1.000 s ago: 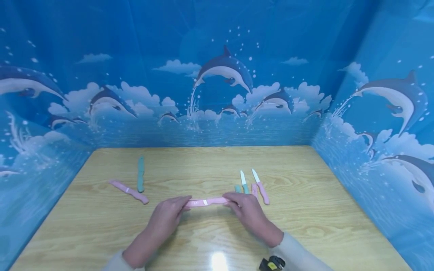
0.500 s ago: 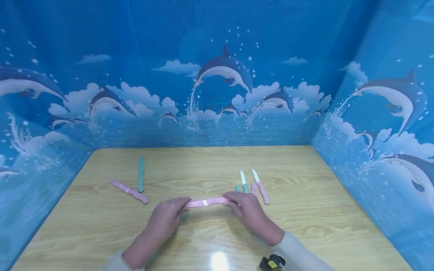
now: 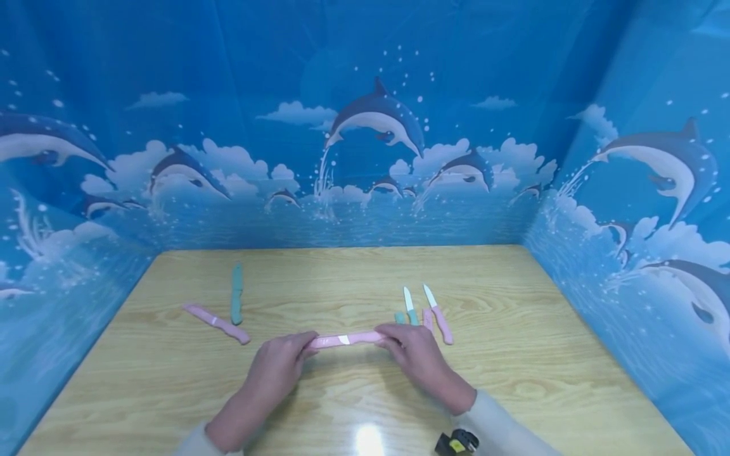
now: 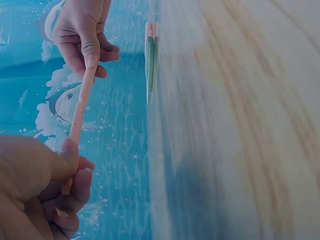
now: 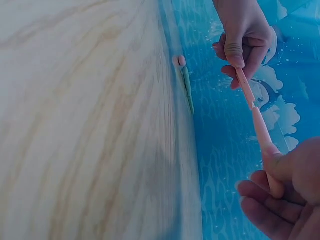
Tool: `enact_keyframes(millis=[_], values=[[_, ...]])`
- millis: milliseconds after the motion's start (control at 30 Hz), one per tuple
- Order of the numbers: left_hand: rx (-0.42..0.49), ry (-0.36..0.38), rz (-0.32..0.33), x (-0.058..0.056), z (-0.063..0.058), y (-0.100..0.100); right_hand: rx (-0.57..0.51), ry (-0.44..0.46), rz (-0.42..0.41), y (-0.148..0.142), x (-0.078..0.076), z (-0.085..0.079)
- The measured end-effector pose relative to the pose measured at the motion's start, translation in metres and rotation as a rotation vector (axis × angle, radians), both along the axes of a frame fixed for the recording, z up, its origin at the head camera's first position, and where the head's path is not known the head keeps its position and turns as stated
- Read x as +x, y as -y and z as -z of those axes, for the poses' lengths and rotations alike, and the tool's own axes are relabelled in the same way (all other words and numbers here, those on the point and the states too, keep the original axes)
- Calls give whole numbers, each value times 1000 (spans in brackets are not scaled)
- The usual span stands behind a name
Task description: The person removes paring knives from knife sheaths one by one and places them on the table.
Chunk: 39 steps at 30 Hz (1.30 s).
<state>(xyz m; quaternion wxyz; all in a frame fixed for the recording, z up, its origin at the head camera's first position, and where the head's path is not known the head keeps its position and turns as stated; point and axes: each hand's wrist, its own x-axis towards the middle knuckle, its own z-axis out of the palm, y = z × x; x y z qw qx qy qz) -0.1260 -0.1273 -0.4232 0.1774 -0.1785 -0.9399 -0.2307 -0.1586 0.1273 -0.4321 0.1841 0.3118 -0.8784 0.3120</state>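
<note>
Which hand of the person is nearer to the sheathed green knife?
Left. The left hand is on the near side of the sheathed green knife, slightly to its right; the right hand is much farther right.

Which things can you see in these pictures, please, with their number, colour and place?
Wood-grain rectangular table: 1, light brown, below everything
Dolphin-printed backdrop: 1 surround, blue and white, behind and at both sides
Slim partly sheathed pink knife: 1, pink with pale blade showing, raised front centre
Long sheathed pink knife: 1, pink, table left
Long sheathed green knife: 1, green, table left, behind it
Bare green-handled knife: 1, green and white, table right
Bare pink-handled knife: 1, pink and white, table right
Short green sheath: 1, green, table right
Short pink sheath: 1, pink, table right
Small black device: 1, black and yellow, near right sleeve
Left hand, right hand: 2, bare, gripping opposite ends of the raised knife
</note>
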Motion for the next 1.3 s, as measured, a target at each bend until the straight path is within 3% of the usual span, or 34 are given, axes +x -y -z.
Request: enact_keyframes(millis=[300,500,1300], values=[[-1,7,4,0,1,1,-11,-8,21,0,0,0],[0,3,-10,0,-1,0,-17,44,44,1,1,1],[-11,7,-16,0,1,1,-23,38,-6,-5,-1,3]])
